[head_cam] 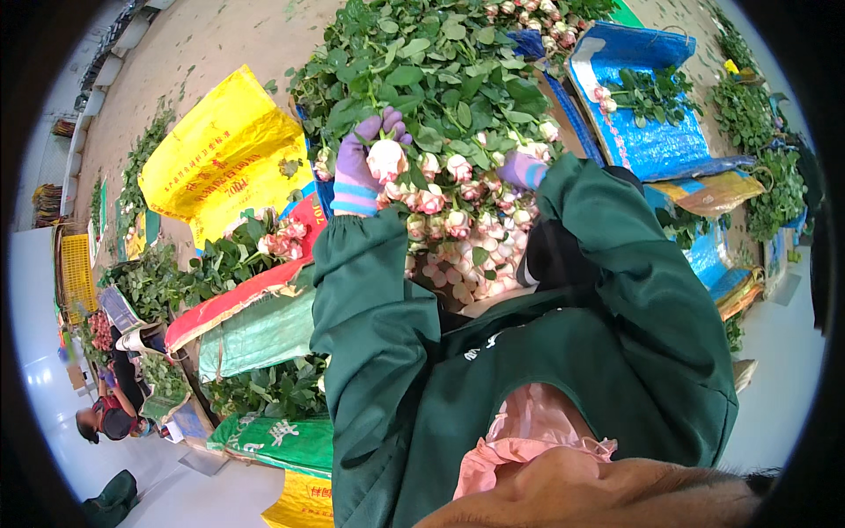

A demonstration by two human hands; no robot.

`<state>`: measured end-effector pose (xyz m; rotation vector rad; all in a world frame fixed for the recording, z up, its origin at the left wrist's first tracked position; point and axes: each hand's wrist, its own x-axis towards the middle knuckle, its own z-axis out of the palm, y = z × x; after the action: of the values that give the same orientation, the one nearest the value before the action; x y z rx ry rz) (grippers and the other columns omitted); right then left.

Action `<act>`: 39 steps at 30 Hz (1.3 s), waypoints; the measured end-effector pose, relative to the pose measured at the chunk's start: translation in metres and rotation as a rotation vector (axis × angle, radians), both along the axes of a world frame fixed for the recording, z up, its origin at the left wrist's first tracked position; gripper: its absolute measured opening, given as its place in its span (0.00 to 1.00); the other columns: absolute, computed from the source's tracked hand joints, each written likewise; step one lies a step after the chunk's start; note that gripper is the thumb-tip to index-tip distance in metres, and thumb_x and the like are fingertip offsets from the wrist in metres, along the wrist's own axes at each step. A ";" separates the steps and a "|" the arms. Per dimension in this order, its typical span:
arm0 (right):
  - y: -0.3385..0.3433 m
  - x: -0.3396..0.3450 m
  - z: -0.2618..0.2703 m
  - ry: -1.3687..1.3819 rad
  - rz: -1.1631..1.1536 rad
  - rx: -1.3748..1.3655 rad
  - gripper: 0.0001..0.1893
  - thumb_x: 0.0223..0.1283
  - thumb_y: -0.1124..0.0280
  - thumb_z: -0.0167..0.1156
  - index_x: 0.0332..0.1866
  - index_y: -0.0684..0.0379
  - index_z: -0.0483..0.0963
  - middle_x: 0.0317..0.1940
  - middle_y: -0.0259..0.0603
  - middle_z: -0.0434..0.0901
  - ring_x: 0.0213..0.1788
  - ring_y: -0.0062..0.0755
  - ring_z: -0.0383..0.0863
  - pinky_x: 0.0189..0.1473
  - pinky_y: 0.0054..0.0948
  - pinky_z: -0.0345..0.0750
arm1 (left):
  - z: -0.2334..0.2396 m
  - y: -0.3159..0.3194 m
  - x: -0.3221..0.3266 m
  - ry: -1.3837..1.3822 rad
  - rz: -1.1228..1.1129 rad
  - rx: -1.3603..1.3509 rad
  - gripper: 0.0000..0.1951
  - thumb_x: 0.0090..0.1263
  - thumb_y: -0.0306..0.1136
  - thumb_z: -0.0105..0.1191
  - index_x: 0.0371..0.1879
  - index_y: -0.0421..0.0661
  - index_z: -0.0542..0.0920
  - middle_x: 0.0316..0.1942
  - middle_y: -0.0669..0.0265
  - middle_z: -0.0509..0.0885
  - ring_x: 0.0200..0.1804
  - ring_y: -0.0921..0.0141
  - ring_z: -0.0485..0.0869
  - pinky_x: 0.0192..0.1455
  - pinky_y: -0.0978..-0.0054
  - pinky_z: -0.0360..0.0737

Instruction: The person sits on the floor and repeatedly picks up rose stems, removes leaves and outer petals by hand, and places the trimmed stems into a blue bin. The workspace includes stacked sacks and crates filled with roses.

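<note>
My left hand (362, 162), in a purple knit glove with a pale-blue striped cuff, curls around a large cream-and-pink rose (387, 160). That bloom sits in front of the palm, and its stem is mostly hidden among leaves. Across from it, my right hand (523, 169) wears a matching glove and rests among rose heads at the right of the pile. Its fingertips are hidden by blooms and leaves. Several pink-and-white roses (459, 167) lie between the hands. Beyond them spreads a thick heap of green rose foliage (436, 72), and more blooms (492, 254) fill the space close to my body.
A yellow woven sack sheet (228, 155) stands at left, above a red-edged flap (231, 307) with cut roses (284, 239). Blue sheeting (653, 129) at right holds a few roses (604, 99). Another person (115, 412) is at far left, near a yellow crate (78, 270).
</note>
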<state>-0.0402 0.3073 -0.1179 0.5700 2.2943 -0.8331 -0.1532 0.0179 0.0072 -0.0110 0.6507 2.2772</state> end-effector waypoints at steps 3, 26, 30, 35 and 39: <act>-0.008 0.000 0.006 -0.033 -0.051 -0.221 0.17 0.64 0.60 0.59 0.41 0.67 0.80 0.29 0.48 0.85 0.25 0.39 0.85 0.28 0.38 0.79 | -0.021 -0.002 -0.010 0.007 0.001 0.003 0.18 0.73 0.29 0.54 0.57 0.32 0.75 0.50 0.54 0.84 0.46 0.59 0.83 0.54 0.58 0.82; -0.082 0.106 0.175 0.342 -0.347 -0.973 0.16 0.67 0.59 0.62 0.45 0.64 0.76 0.28 0.33 0.83 0.14 0.14 0.70 0.16 0.16 0.64 | -0.044 -0.050 -0.015 0.206 -0.022 -0.097 0.18 0.75 0.32 0.57 0.59 0.36 0.75 0.38 0.65 0.82 0.36 0.70 0.79 0.44 0.66 0.80; -0.063 0.128 0.164 0.415 -0.424 -0.952 0.21 0.66 0.60 0.62 0.52 0.69 0.74 0.31 0.35 0.83 0.16 0.16 0.72 0.17 0.17 0.67 | -0.038 -0.015 0.004 0.203 0.072 -0.397 0.14 0.76 0.31 0.54 0.56 0.38 0.76 0.36 0.63 0.82 0.34 0.70 0.80 0.34 0.70 0.82; -0.071 0.113 0.147 0.416 -0.395 -1.035 0.21 0.69 0.56 0.60 0.57 0.62 0.76 0.28 0.32 0.82 0.16 0.12 0.71 0.17 0.14 0.64 | -0.083 0.017 0.008 0.129 0.049 -0.594 0.18 0.78 0.34 0.53 0.59 0.35 0.72 0.44 0.54 0.86 0.41 0.62 0.85 0.31 0.65 0.84; -0.068 0.107 0.142 0.319 -0.585 -1.098 0.19 0.69 0.53 0.61 0.55 0.54 0.79 0.24 0.24 0.79 0.16 0.07 0.69 0.17 0.11 0.62 | -0.003 0.054 0.068 0.884 0.043 -1.634 0.40 0.71 0.47 0.59 0.74 0.35 0.60 0.68 0.44 0.74 0.65 0.50 0.77 0.70 0.61 0.71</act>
<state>0.0667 0.2393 0.0237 0.5865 1.5037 -2.3490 -0.0849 0.0716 0.0043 0.1965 2.7143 1.0656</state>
